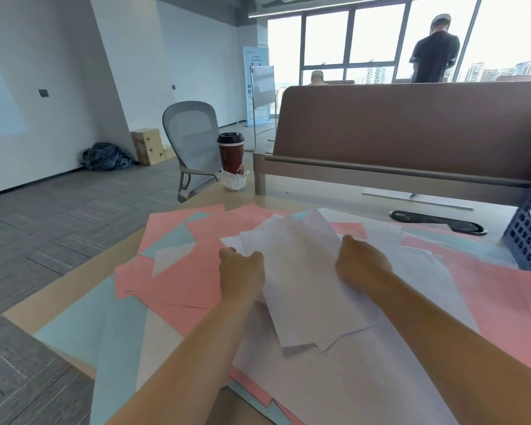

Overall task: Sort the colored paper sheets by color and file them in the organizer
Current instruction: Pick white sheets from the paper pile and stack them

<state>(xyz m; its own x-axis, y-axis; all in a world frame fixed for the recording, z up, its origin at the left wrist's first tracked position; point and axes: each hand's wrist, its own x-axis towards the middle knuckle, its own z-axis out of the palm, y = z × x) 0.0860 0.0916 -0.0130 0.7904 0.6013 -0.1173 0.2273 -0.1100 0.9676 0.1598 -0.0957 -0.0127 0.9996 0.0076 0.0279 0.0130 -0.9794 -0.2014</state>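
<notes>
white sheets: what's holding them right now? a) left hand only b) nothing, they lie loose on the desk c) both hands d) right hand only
c: the left hand grips the left edge of the white sheets and the right hand grips the right edge.

My bare forearms reach forward, angling slightly toward each other. My left hand (241, 269) pinches the left edge of the white sheets (298, 271), thumb on top. My right hand (364, 262) grips their right edge, knuckles up, fingers curled out of sight.
</notes>
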